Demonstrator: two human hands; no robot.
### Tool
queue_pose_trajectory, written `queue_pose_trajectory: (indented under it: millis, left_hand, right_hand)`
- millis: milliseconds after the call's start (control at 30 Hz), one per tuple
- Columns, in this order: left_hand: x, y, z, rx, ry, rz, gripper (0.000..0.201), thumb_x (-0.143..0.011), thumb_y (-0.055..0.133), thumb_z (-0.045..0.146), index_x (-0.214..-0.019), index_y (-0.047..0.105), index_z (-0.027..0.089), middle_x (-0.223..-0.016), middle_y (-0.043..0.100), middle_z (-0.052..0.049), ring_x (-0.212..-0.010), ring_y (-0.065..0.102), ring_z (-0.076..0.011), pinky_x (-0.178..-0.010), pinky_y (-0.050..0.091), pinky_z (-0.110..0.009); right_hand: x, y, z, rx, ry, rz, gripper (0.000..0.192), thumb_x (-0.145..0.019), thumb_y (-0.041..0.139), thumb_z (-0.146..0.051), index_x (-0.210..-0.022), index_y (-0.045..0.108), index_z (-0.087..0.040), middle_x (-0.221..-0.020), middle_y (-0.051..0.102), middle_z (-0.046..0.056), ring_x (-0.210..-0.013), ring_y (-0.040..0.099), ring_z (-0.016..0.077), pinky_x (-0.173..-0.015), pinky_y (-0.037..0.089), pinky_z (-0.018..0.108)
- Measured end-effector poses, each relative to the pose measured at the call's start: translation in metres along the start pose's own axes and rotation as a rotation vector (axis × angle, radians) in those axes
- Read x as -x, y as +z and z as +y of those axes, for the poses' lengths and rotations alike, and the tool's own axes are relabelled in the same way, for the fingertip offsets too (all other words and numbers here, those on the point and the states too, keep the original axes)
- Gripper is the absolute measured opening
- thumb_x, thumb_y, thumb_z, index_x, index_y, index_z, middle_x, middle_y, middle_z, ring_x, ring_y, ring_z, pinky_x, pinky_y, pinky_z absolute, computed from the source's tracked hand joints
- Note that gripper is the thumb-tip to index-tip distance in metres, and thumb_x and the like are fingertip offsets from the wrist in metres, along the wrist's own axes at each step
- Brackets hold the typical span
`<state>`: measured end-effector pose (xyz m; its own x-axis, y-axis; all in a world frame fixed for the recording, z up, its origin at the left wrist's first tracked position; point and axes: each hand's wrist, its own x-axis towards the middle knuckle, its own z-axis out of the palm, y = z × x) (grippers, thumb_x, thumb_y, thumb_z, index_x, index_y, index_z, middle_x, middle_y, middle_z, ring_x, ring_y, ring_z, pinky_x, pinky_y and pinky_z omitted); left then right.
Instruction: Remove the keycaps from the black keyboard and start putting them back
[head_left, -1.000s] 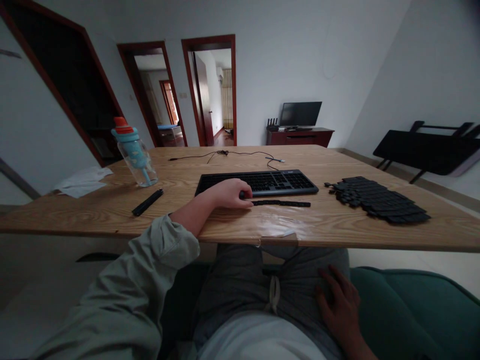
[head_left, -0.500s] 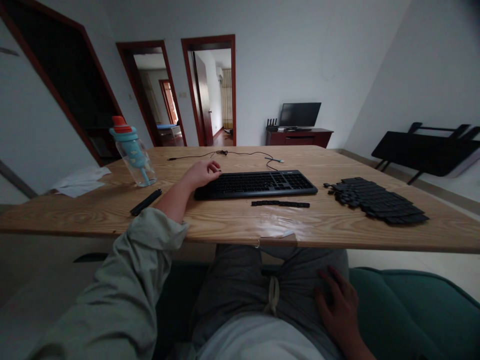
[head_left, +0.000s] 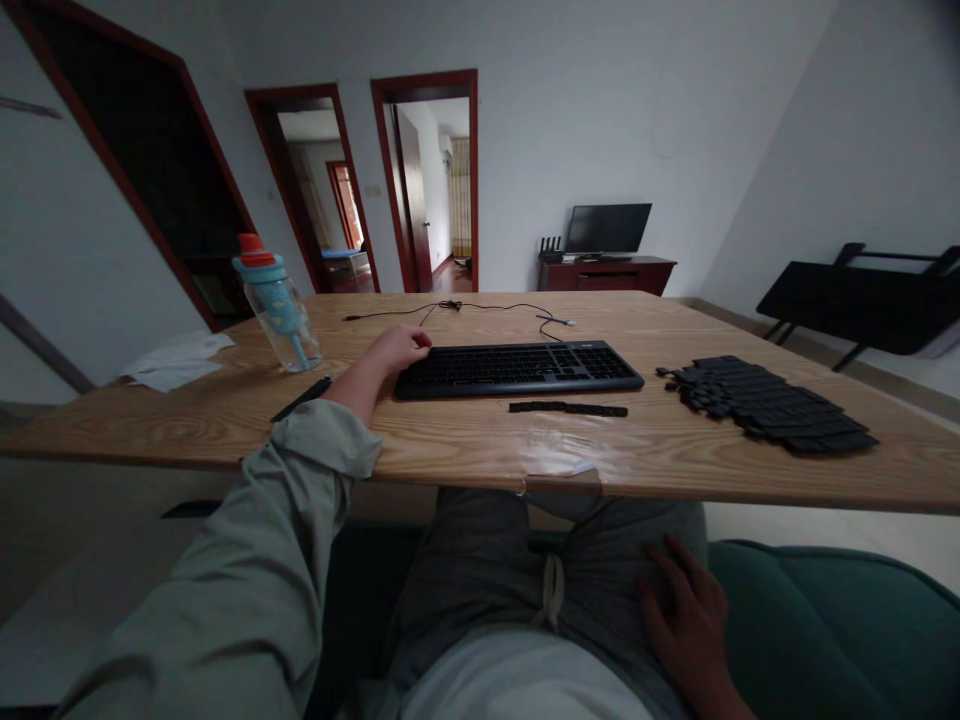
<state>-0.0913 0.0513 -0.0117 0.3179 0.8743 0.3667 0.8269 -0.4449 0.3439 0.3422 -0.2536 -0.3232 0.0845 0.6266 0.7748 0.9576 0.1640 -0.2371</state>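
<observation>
Your right hand [head_left: 686, 625] lies flat and open on your lap, on the grey pants [head_left: 487, 560], down below the table edge. It holds nothing. Just past it, to its right, is the green seat [head_left: 832, 620].

Your left arm in the pale green sleeve [head_left: 247, 580] reaches up over the wooden table [head_left: 480, 455]. Your left hand [head_left: 396, 349] rests on the table at the far left corner of the black keyboard [head_left: 517, 368]. Its fingers are curled loosely, and it is touching or almost touching that corner; you cannot tell if it grips anything.

Beside your left wrist, to its left, a thin black bar [head_left: 301, 398] lies on the table. To the right of your left hand, in front of the keyboard, lies a long thin black strip [head_left: 568, 408]. Nearer to you than the strip is a shiny clear patch [head_left: 559, 455] on the wood.

Well to the right of the keyboard is a pile of small black pieces [head_left: 769, 405].

To the left of your left hand, a bit farther off, stands a clear bottle [head_left: 279, 310] with a blue and orange top. Left of it lies some white paper [head_left: 176, 360].

Behind the keyboard a thin black cable [head_left: 465, 307] runs across the table.

Far across the room a dark screen [head_left: 607, 228] sits on a brown cabinet [head_left: 607, 273].
</observation>
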Motion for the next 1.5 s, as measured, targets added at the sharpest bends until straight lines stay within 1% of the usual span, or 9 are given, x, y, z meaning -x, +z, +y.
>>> queue_pose_trajectory:
  millis: [167, 300, 467, 600, 733, 867, 1000, 1267, 1500]
  left_hand:
    - [0.0, 0.003, 0.002, -0.022, 0.12, -0.013, 0.035, -0.075, 0.061, 0.014, -0.106, 0.078, 0.014, -0.103, 0.076, -0.01, -0.09, 0.068, -0.0209, -0.085, 0.052, -0.03]
    - [-0.004, 0.007, -0.001, -0.066, 0.168, -0.124, 0.046, -0.072, 0.059, 0.011, -0.113, 0.077, 0.017, -0.114, 0.075, -0.009, -0.103, 0.068, -0.0223, -0.096, 0.051, -0.033]
    - [-0.009, 0.012, -0.005, -0.108, 0.125, -0.113, 0.037, -0.073, 0.062, 0.012, -0.105, 0.079, 0.017, -0.109, 0.077, -0.011, -0.1, 0.069, -0.0249, -0.095, 0.051, -0.037]
    - [-0.006, 0.011, 0.001, 0.126, 0.081, -0.032, 0.035, -0.077, 0.063, 0.018, -0.108, 0.078, 0.015, -0.101, 0.078, -0.012, -0.09, 0.069, -0.0225, -0.085, 0.052, -0.034]
    - [-0.003, 0.006, 0.007, 0.437, 0.055, 0.059, 0.041, -0.084, 0.061, 0.028, -0.12, 0.074, 0.013, -0.104, 0.077, -0.013, -0.095, 0.068, -0.0208, -0.088, 0.051, -0.034]
    - [0.0, 0.001, 0.007, 0.591, 0.037, 0.073, 0.037, -0.078, 0.069, 0.03, -0.11, 0.077, 0.013, -0.104, 0.077, -0.013, -0.096, 0.068, -0.0212, -0.092, 0.049, -0.036]
    - [0.005, -0.003, 0.011, 0.695, 0.011, 0.066, 0.039, -0.075, 0.071, 0.028, -0.111, 0.075, 0.013, -0.106, 0.077, -0.012, -0.092, 0.068, -0.0195, -0.09, 0.05, -0.036]
    - [0.008, -0.002, 0.014, 0.666, 0.037, 0.0, 0.039, -0.073, 0.073, 0.025, -0.109, 0.075, 0.011, -0.106, 0.077, -0.013, -0.094, 0.07, -0.0198, -0.096, 0.05, -0.039]
    - [0.006, 0.0, 0.014, 0.501, 0.031, 0.073, 0.031, -0.073, 0.074, 0.024, -0.102, 0.073, 0.012, -0.09, 0.074, -0.008, -0.079, 0.066, -0.0163, -0.077, 0.053, -0.032]
  right_hand:
    - [0.001, 0.001, 0.0, 0.012, 0.008, -0.002, 0.034, -0.093, 0.052, -0.039, -0.12, 0.061, -0.021, -0.135, 0.056, 0.014, -0.116, 0.057, 0.0333, -0.095, 0.046, 0.054]
    - [0.0, 0.0, 0.0, 0.007, 0.011, -0.005, 0.034, -0.093, 0.053, -0.04, -0.12, 0.061, -0.021, -0.135, 0.056, 0.015, -0.116, 0.057, 0.0341, -0.095, 0.046, 0.055]
    - [-0.001, -0.002, -0.002, -0.009, 0.023, -0.017, 0.034, -0.093, 0.053, -0.039, -0.121, 0.061, -0.022, -0.136, 0.056, 0.015, -0.119, 0.056, 0.0347, -0.096, 0.046, 0.056]
    - [0.0, -0.002, -0.003, -0.01, 0.04, -0.024, 0.035, -0.092, 0.053, -0.039, -0.122, 0.06, -0.022, -0.137, 0.055, 0.015, -0.119, 0.056, 0.0349, -0.096, 0.046, 0.057]
    - [0.0, -0.002, -0.003, -0.002, 0.019, -0.016, 0.034, -0.092, 0.053, -0.039, -0.121, 0.06, -0.022, -0.136, 0.055, 0.015, -0.118, 0.057, 0.0343, -0.096, 0.047, 0.056]
    - [-0.002, -0.002, -0.003, 0.028, -0.007, -0.002, 0.034, -0.093, 0.052, -0.038, -0.121, 0.06, -0.021, -0.135, 0.056, 0.016, -0.116, 0.057, 0.0343, -0.094, 0.047, 0.055]
    - [-0.002, -0.002, -0.003, 0.018, -0.009, 0.001, 0.034, -0.093, 0.052, -0.038, -0.121, 0.06, -0.021, -0.135, 0.056, 0.015, -0.115, 0.057, 0.0332, -0.094, 0.047, 0.054]
    - [0.001, 0.0, -0.001, 0.001, 0.012, -0.01, 0.035, -0.092, 0.053, -0.038, -0.122, 0.06, -0.021, -0.136, 0.055, 0.015, -0.118, 0.056, 0.0338, -0.097, 0.045, 0.055]
    - [0.0, -0.001, 0.0, 0.014, 0.026, -0.013, 0.035, -0.092, 0.053, -0.038, -0.121, 0.06, -0.022, -0.135, 0.056, 0.015, -0.117, 0.057, 0.0346, -0.096, 0.046, 0.056]
